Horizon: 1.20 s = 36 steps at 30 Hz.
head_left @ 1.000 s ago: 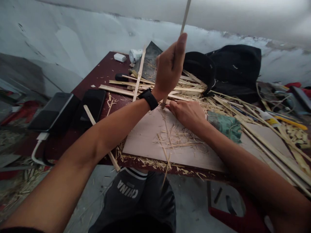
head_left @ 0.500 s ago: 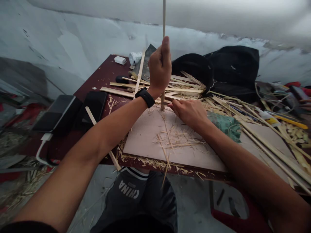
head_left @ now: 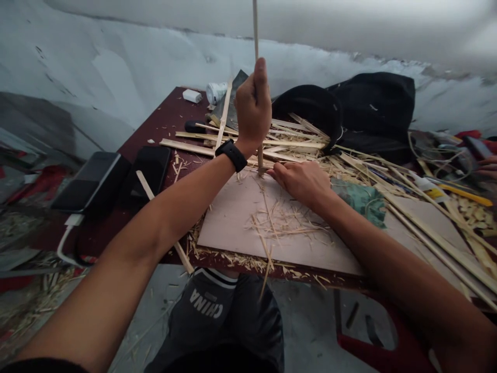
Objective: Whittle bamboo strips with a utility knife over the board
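Note:
My left hand [head_left: 253,106] is closed round a long bamboo strip [head_left: 256,31], thumb pointing up. The strip stands nearly upright, its lower end down at the pale board [head_left: 229,212]. My right hand [head_left: 301,178] is low over that board, fingers closed on a small knife whose dark blade [head_left: 262,170] shows at the foot of the strip. Its handle is hidden in my fingers. Thin bamboo shavings [head_left: 277,223] lie scattered on the board below my right hand.
Bamboo strips [head_left: 298,144] are piled behind my hands, before a black bag [head_left: 376,111]. A power bank [head_left: 87,181] with a white cable and a dark phone [head_left: 149,168] lie left. Right are a green crumpled wrapper [head_left: 359,199] and a glue bottle [head_left: 429,187]. Another person's hand [head_left: 490,167] shows far right.
The top of the bamboo strip and my left hand have shifted slightly left. My right hand has moved a little left, staying at the foot of the strip.

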Available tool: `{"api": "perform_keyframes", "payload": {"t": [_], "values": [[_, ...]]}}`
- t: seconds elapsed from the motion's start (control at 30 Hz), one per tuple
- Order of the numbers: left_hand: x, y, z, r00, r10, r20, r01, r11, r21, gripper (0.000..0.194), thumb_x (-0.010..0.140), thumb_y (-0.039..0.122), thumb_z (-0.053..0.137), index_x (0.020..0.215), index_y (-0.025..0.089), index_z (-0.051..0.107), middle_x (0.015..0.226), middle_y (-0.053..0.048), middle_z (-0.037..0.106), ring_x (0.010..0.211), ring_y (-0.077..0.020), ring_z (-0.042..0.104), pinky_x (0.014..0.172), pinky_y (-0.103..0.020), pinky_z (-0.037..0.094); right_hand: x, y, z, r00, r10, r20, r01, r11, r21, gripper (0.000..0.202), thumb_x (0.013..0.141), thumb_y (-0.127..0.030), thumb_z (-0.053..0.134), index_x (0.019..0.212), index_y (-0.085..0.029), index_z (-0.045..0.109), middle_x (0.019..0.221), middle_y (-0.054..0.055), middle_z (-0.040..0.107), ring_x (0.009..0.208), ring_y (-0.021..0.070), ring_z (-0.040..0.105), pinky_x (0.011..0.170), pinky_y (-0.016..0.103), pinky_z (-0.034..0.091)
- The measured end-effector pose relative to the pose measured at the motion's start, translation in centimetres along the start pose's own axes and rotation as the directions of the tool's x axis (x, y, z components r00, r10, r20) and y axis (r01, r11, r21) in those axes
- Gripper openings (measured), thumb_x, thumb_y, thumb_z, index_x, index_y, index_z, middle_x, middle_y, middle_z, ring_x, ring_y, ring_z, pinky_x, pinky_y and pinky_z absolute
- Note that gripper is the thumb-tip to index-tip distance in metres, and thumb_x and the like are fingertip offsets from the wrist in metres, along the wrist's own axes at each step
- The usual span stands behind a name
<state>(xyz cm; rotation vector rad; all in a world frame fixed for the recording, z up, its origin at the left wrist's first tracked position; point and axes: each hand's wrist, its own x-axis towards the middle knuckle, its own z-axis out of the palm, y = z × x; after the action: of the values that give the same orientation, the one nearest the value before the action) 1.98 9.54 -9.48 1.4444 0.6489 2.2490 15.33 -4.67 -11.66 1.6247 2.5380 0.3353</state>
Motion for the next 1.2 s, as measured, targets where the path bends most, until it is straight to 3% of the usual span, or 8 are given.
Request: {"api": "perform_keyframes", "payload": {"t": [0.13, 0.33, 0.5, 0.73, 1.0, 1.2], "values": [[0.2, -1.0, -0.3, 1.000, -0.007, -0.026, 0.008, 1.000, 0.030, 0.067, 0.104, 0.074, 0.041, 0.058, 0.027, 0.028, 0.053, 0.003, 0.029, 0.054, -0.0167, 0.027, 0.061, -0.040, 0.021, -0.2, -0.1, 0.0, 0.998, 0.034, -0.045, -0.034, 0.999, -0.003, 0.067, 0.117, -0.052, 0.016, 0.116, -0.018, 0.073, 0.100, 0.016, 0.081, 0.075, 0.0231, 0.068, 0.065, 0.036, 0.024], [0.6, -2.0, -0.2, 0.997, -0.039, -0.060, 0.041, 0.999, 0.028, 0.065, 0.109, 0.059, 0.045, 0.057, 0.026, 0.025, 0.053, 0.004, 0.027, 0.055, -0.0164, 0.024, 0.062, -0.040, 0.019, 0.3, 0.1, -0.2, 0.999, 0.031, 0.004, -0.031, 1.000, 0.001, 0.068, 0.115, -0.056, 0.020, 0.115, -0.017, 0.076, 0.092, 0.017, 0.080, 0.072, 0.0249, 0.067, 0.065, 0.036, 0.025], [0.6, -2.0, -0.3, 0.998, -0.019, -0.064, 0.022, 0.999, 0.037, 0.065, 0.107, 0.067, 0.042, 0.058, 0.027, 0.024, 0.054, 0.004, 0.026, 0.055, -0.0155, 0.026, 0.059, -0.040, 0.020, 0.7, 0.5, -0.8, 0.998, -0.015, 0.066, 0.013, 0.999, 0.032, 0.072, 0.115, -0.058, 0.020, 0.109, -0.016, 0.078, 0.088, 0.018, 0.079, 0.070, 0.0247, 0.067, 0.065, 0.036, 0.027], [0.2, -1.9, -0.5, 0.989, -0.139, -0.046, 0.140, 0.990, 0.003, 0.065, 0.113, 0.057, 0.043, 0.060, 0.025, 0.022, 0.056, 0.005, 0.023, 0.055, -0.0147, 0.022, 0.057, -0.038, 0.021, 0.9, 1.3, -1.2, 0.988, -0.101, 0.113, 0.086, 0.988, 0.129, 0.069, 0.115, -0.058, 0.024, 0.102, -0.019, 0.080, 0.083, 0.015, 0.076, 0.068, 0.0223, 0.064, 0.065, 0.036, 0.030], [-0.6, 0.9, 0.6, 1.000, 0.016, 0.003, -0.016, 1.000, -0.010, 0.071, 0.104, 0.079, 0.043, 0.058, 0.026, 0.030, 0.053, 0.003, 0.031, 0.051, -0.0162, 0.029, 0.058, -0.039, 0.024, 0.1, 0.5, -0.4, 0.999, -0.018, 0.033, 0.017, 0.999, 0.027, 0.064, 0.115, -0.059, 0.024, 0.119, -0.021, 0.076, 0.093, 0.015, 0.080, 0.072, 0.0252, 0.069, 0.066, 0.037, 0.029], [-1.3, 1.8, 1.0, 0.995, 0.093, 0.043, -0.092, 0.996, -0.006, 0.068, 0.108, 0.071, 0.047, 0.059, 0.027, 0.032, 0.056, 0.003, 0.029, 0.053, -0.0173, 0.026, 0.062, -0.039, 0.022, 0.7, -0.2, -0.7, 0.998, -0.004, 0.067, 0.000, 0.998, 0.066, 0.061, 0.114, -0.057, 0.028, 0.125, -0.021, 0.075, 0.091, 0.016, 0.080, 0.074, 0.0273, 0.070, 0.067, 0.037, 0.030]]}}
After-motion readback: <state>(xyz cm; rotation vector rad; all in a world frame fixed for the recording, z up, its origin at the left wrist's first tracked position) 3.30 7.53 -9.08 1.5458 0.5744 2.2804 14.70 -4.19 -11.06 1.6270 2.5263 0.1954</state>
